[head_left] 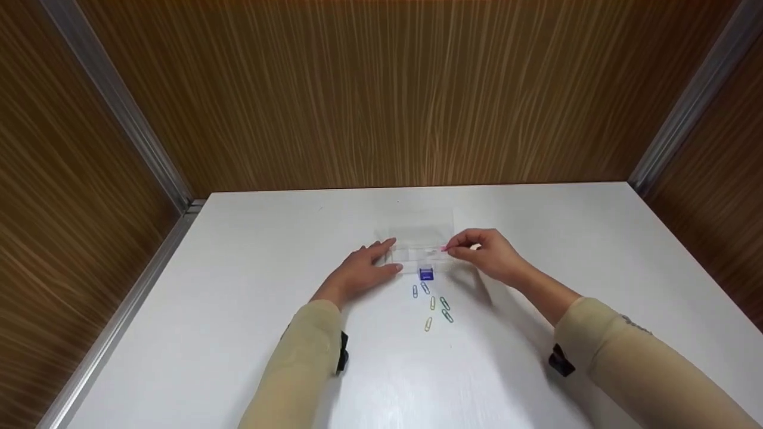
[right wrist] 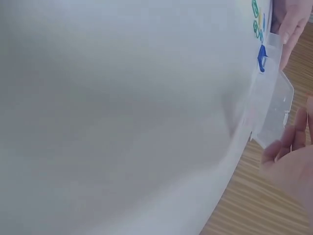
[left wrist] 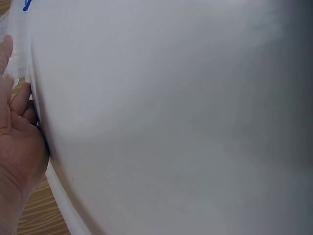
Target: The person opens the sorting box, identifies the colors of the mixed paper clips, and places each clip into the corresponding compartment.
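Note:
A clear plastic box (head_left: 411,255) lies on the white table, its see-through lid (head_left: 420,223) raised at the back. On its front side is a blue latch (head_left: 426,274). My left hand (head_left: 360,274) rests at the box's left end, thumb and fingers spread along it. Over the right end, my right hand (head_left: 492,256) pinches a small pink paper clip (head_left: 444,248) between thumb and forefinger, mostly hidden by the fingertips. In the right wrist view, the box (right wrist: 266,93) and its lid (right wrist: 281,107) show beside the right hand (right wrist: 293,156).
In front of the box lie several loose paper clips: blue ones (head_left: 415,291), yellow ones (head_left: 428,324) and green ones (head_left: 447,315). Wood-patterned panels (head_left: 381,95) enclose the white table (head_left: 250,268) at the back and sides, with metal posts at the corners.

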Demonstrator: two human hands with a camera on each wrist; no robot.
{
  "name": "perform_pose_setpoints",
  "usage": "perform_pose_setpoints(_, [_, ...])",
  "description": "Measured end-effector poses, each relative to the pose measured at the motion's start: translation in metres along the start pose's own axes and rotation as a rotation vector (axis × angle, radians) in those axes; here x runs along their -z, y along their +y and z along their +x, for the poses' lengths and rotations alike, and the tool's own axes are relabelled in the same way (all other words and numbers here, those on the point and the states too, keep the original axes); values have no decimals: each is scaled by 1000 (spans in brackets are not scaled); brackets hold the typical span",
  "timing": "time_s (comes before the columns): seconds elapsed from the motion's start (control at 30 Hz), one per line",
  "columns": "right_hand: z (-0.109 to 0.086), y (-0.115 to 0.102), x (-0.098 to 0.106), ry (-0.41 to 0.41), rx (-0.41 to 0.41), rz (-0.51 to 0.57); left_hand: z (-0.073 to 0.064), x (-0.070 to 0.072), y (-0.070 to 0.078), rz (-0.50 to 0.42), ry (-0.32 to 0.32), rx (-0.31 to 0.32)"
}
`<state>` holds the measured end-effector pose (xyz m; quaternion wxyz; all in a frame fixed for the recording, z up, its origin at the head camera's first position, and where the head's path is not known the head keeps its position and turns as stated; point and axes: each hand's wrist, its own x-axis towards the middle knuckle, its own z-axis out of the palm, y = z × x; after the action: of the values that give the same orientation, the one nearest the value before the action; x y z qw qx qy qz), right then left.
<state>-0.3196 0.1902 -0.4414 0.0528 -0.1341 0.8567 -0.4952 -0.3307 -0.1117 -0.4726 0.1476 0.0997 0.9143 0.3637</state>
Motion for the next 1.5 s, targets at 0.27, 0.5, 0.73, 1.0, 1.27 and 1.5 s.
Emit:
perform_pose_setpoints(0.27, [25, -5, -14, 46, -90, -61, 2, -1, 2, 2, -12, 0])
perform_pose_setpoints(0.5, [38, -4, -18, 78, -127, -101, 4, -2, 4, 6, -13, -11])
perform_pose_setpoints(0.73, [40, 1, -19, 76, -94, -127, 4, -2, 2, 9, -14, -41])
perform_pose_setpoints(1.0, [31, -3, -10, 91, -80, -97, 3, 0, 1, 1, -7, -22])
perform_pose_setpoints(1.27, [12, -5, -4, 84, -30, -76, 0, 5, -1, 14, 0, -30])
perform_pose_setpoints(1.5, [-5, -2, -7, 28, 34, -79, 0, 8, -5, 1, 4, -9])
